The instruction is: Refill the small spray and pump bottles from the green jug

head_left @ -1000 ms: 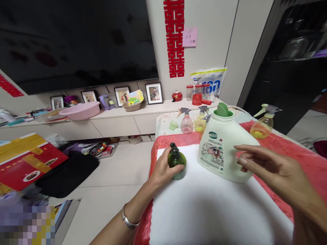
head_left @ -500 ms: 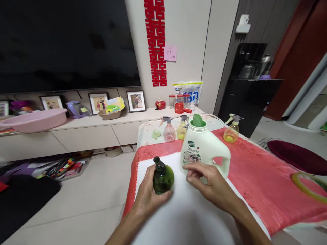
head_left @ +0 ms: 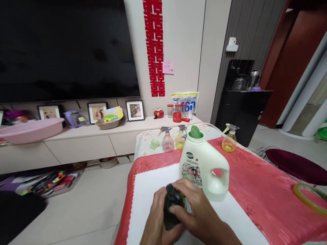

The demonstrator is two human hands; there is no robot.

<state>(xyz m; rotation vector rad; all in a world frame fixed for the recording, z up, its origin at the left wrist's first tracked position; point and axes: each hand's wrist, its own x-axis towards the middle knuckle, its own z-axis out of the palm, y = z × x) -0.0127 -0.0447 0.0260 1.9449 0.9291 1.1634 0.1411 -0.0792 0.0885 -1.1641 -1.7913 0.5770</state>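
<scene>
A dark green pump bottle [head_left: 170, 212] is held close to me over the white sheet [head_left: 145, 183]. My left hand [head_left: 159, 217] wraps round its body from the left. From the right, my right hand [head_left: 190, 204] closes on the bottle's upper part, thumb just below the black pump head [head_left: 172, 192]. Right behind the hands stands a pale green detergent jug [head_left: 204, 166], its mouth uncapped with a green spout [head_left: 195, 132] inside. My right hand hides the jug's lower left part.
Spray bottles stand at the table's back: a pink one [head_left: 168, 141], a yellow one [head_left: 180, 137] and another yellow one [head_left: 229, 141] at right. A green crumpled piece [head_left: 154, 144] lies left of them. A tape roll [head_left: 310, 197] lies on the red cloth [head_left: 265, 190].
My right hand has left the space before the jug and taken hold of the pump bottle's upper part. The bottle, in my left hand, is now lower and further right in view.
</scene>
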